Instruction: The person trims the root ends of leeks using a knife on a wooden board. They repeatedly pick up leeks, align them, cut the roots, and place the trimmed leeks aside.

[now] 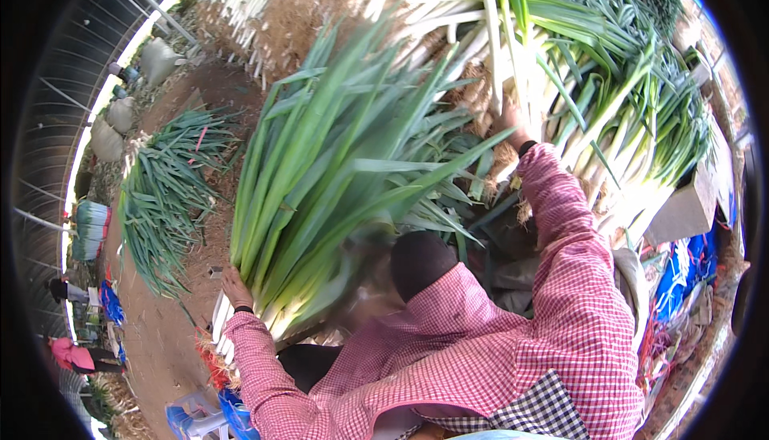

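Observation:
My left hand (236, 288) is at the pale lower stems of a large bunch of leeks (312, 199), holding its outer edge. The bunch's broad green leaves fan upward across the middle of the view. My right hand (512, 120) reaches forward into the pile and grips leek stalks (494, 49) low on their white shafts, near the roots. Its fingers are partly hidden by the stalks. Beneath the right forearm lie brown roots and loose leaves. White shafts and roots of the held bunch show beside my left sleeve.
A long heap of leeks (625, 109) spreads along the front and right. A separate bundle of green onions (168, 193) lies on the dirt floor (159, 344) at left. Near my left elbow stands a plastic stool (192, 416). A cardboard box (685, 205) sits at right. Other people (72, 353) stand far left.

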Motion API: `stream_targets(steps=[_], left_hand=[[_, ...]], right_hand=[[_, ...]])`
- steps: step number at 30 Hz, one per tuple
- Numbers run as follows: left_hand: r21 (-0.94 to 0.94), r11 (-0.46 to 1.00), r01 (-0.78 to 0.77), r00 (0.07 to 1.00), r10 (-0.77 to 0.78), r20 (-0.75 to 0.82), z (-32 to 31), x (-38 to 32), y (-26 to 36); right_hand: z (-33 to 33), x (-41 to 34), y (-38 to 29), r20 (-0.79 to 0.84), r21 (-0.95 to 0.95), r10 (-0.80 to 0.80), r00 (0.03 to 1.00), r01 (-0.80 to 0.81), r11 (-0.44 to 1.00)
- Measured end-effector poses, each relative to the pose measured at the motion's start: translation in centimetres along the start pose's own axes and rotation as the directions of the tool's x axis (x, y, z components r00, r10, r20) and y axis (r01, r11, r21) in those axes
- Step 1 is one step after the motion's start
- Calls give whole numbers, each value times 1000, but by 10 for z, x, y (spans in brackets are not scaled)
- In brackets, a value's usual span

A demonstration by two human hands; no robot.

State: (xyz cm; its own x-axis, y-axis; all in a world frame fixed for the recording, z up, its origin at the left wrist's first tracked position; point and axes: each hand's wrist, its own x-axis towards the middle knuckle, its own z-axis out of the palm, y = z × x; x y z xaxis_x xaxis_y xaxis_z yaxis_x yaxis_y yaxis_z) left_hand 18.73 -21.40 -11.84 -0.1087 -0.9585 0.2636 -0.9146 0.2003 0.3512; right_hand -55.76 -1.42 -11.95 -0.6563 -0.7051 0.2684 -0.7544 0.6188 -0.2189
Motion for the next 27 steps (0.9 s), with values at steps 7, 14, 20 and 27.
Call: stream_targets(steps=[7,14,20,27], left_hand=[[52,998,38,999,-37,-9,10,1,-5],[65,990,125,984,-132,119,-20,3,44],[-604,753,-261,950,312,-21,-88,-2,245],[-713,450,538,320,673,667,-112,-63,384]], right_hand=[[5,-11,-8,138,379,-92,986,34,925],[-221,-63,-53,129,916,-212,969,-198,-349],[-251,-157,-163,67,906,-603,795,-301,-296],[-213,-241,-248,-72,989,-800,595,-58,-133]])
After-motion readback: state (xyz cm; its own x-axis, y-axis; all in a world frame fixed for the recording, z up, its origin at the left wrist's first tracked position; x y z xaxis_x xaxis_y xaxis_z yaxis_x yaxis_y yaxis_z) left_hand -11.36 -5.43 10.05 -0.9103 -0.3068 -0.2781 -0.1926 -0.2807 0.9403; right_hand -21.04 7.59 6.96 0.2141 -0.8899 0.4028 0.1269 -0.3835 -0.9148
